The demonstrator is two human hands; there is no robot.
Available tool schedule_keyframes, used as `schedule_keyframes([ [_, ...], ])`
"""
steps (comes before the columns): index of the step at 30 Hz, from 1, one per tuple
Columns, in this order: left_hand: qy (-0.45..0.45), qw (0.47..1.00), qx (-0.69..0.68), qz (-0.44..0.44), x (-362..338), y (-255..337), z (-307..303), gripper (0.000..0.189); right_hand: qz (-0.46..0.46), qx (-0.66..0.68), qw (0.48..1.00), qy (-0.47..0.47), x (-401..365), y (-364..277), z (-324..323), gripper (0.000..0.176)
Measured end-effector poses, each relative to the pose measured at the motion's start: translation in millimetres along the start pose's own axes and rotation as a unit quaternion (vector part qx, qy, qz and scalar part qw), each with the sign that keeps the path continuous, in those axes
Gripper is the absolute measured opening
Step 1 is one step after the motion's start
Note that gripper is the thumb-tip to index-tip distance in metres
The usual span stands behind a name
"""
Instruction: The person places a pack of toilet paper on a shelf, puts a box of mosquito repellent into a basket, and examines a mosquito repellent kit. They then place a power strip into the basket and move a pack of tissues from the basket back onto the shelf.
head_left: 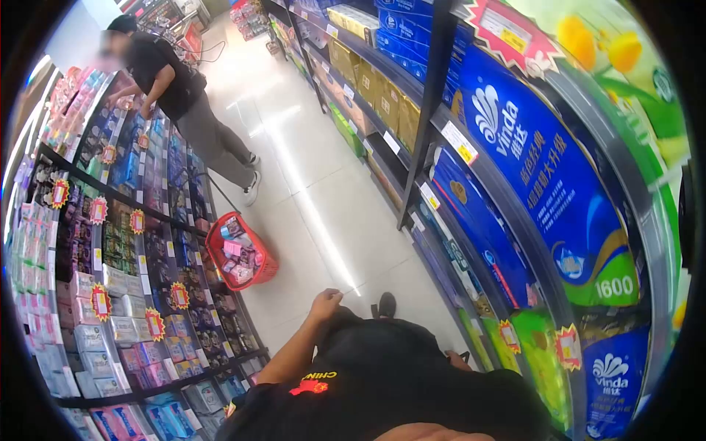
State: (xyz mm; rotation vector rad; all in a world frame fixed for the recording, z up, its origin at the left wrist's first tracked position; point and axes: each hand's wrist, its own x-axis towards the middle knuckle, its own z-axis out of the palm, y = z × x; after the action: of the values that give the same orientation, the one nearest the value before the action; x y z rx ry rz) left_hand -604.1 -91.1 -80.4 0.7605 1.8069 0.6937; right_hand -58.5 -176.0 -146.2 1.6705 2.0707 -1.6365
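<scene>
My left hand (328,300) is in front of my waist, beside my dark trousers, above the aisle floor. Its fingers are curled together, and whatever they hold, if anything, is hidden. Of my right hand (457,359), only a small part shows past my black shirt (397,393), close to the right-hand shelves. A dark edge lies beside it, too small to name, and its fingers are mostly hidden. Ahead of my left hand, a red shopping basket (271,266) stands on the floor with several pink and white packs inside. Its long handle leans toward another person.
A person (170,84) in dark clothes reaches into the left shelves. Packed hygiene products (95,338) with starburst price tags fill that side. Large blue Vinda tissue packs (544,176) line the right shelves. A pale tiled aisle (316,191) runs between them.
</scene>
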Motion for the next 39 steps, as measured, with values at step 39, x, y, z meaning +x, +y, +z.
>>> schedule_keyframes([
  [39, 0.024, 0.990, 0.115, -0.084, 295.8, -63.7, -350.7, 0.046, 0.334, 0.427, 0.834, 0.100, 339.4, -438.1, -0.1, 0.049],
])
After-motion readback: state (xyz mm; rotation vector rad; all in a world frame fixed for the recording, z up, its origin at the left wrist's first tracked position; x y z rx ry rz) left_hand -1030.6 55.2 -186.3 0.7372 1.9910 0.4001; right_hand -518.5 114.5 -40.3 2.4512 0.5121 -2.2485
